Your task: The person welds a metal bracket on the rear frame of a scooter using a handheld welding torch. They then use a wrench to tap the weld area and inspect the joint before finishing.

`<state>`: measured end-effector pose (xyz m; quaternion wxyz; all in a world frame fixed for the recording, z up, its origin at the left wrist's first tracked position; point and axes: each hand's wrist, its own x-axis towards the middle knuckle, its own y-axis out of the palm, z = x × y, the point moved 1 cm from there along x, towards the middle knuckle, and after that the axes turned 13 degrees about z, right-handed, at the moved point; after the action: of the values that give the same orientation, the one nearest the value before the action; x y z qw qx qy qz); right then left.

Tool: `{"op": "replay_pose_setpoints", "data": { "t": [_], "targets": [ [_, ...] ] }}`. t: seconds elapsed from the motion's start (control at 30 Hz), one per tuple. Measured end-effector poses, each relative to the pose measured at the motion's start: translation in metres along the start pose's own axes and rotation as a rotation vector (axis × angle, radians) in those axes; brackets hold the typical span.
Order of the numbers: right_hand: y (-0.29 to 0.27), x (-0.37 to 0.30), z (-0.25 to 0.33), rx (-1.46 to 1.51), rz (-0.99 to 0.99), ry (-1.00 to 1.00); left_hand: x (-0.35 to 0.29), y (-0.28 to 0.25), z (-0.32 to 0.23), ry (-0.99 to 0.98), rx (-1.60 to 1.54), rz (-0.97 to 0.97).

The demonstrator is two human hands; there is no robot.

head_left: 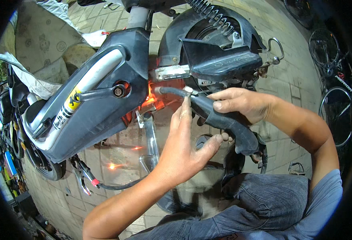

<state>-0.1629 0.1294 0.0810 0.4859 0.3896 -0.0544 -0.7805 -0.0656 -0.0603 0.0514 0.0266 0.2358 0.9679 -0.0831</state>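
My right hand (244,105) grips a long, curved black part (240,128), thumb on top and fingertips showing beneath. Its narrow end looks like a tube (172,91) and points left, toward an orange-red glow (149,97) at the vehicle's frame. Fingers stretched upward, my left hand (188,144) touches the part's near side close to a small pale tip (188,90); its thumb stands apart. Just beyond lies a two-wheeler with a black body cover (100,108), a crank arm (98,95) and a black rear fender (220,60).
A coil spring (210,16) rises over the rear wheel. On the left, a cable with a red band (95,182) runs across the paving (116,160). Patterned cloth (44,36) drapes at the upper left. Bicycles (334,108) stand along the right edge.
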Motion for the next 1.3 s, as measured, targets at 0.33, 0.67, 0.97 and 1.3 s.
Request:
{"op": "replay_pose_setpoints", "data": {
  "t": [0.33, 0.67, 0.97, 1.3],
  "targets": [
    [0.004, 0.013, 0.008, 0.142, -0.134, 0.053, 0.002, -0.001, 0.007, -0.084, -0.013, -0.052],
    [0.0, 0.02, 0.008, 0.08, -0.144, 0.096, 0.004, -0.002, 0.009, -0.114, -0.14, -0.086],
    [-0.004, 0.024, 0.004, 0.126, -0.119, 0.088, 0.005, -0.002, 0.01, -0.087, -0.136, -0.105],
    [0.002, 0.02, -0.001, 0.23, -0.059, 0.257, 0.006, 0.0, 0.011, -0.075, -0.163, -0.051]
  ]
}}
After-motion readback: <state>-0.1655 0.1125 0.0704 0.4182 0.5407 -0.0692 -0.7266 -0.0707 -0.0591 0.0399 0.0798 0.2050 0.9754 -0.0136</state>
